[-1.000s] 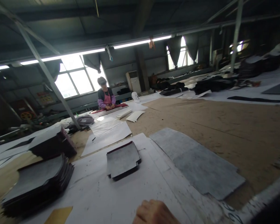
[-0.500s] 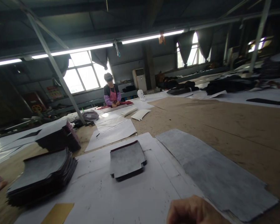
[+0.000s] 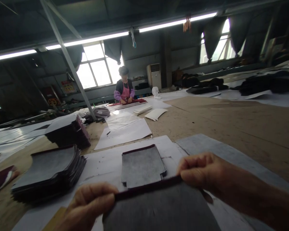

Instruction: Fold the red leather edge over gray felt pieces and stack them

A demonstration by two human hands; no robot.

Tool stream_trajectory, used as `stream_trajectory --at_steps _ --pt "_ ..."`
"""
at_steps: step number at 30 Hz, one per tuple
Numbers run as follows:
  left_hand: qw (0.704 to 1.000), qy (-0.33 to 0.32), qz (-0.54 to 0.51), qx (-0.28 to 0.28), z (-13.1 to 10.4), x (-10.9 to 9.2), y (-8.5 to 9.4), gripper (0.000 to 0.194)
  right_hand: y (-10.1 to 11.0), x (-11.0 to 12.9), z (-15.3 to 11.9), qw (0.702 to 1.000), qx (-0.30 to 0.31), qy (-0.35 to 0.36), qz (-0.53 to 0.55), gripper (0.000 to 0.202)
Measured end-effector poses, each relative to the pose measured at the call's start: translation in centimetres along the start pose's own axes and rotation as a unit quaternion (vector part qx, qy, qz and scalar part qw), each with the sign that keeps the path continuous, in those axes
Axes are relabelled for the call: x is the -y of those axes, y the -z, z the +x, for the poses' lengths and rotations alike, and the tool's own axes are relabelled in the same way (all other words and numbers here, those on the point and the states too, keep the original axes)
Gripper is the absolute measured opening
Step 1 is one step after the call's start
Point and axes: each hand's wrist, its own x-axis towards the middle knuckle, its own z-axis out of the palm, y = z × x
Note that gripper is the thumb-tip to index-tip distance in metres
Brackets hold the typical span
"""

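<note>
A grey fabric piece with a dark maroon top edge hangs between my hands at the bottom of the view. My left hand pinches its upper left corner between thumb and fingers. The upper right corner is pinched by my right hand. Just beyond the held piece, a small stack of similar grey pieces lies on white paper. To the left stands a taller stack of grey pieces with dark edges. The lower part of the held piece is out of frame.
A long grey sheet lies at the right, partly behind my right arm. A dark block-like stack stands at the left by a slanted pole. Across the table a person handles dark red cloth.
My left hand has come into view. Both hands now hold a grey piece up at its corners; before, only my right hand showed, low at the right. The view has shifted slightly.
</note>
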Motion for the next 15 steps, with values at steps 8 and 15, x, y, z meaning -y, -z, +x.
stream_trajectory --at_steps 8,15 --pt "0.992 0.013 0.104 -0.070 13.0 3.0 -1.2 0.030 1.8 -3.9 13.3 0.953 -0.212 0.054 -0.211 0.012" --pt "0.974 -0.027 0.177 -0.139 14.4 5.9 -1.5 0.022 1.4 -5.4 15.2 0.888 -0.292 0.104 -0.340 0.017"
